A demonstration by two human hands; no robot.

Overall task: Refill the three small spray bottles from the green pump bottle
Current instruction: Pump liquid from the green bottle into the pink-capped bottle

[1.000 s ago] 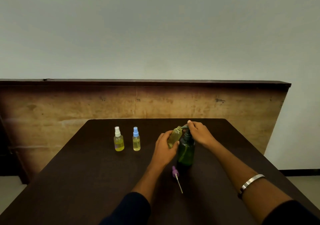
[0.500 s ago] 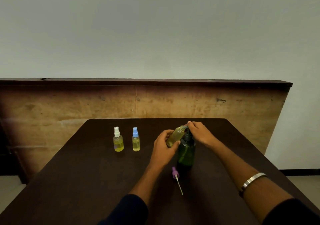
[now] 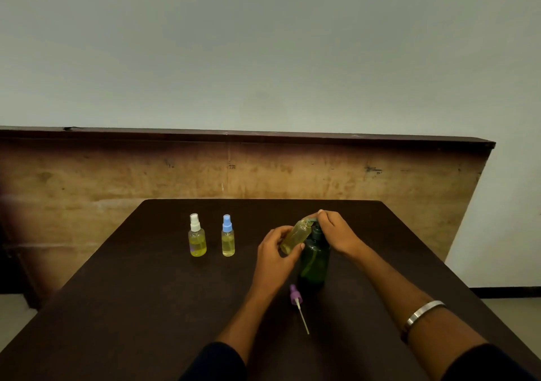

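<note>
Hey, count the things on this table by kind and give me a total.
Small spray bottles: 3 (white-capped, blue-capped, uncapped one held in left hand)
Green pump bottle: 1
Loose purple spray cap: 1
Total: 5

Dark table and worn panel

A dark brown table (image 3: 131, 307) is standing against a scuffed wooden panel (image 3: 263, 169), a pale grey wall (image 3: 263, 52) rising behind it.

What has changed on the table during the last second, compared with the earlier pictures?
Almost nothing changed. The left hand still holds the open small bottle tilted at the spout of the green pump bottle, and the right hand stays on the pump. The purple sprayer cap and the two capped bottles kept their places.
</note>
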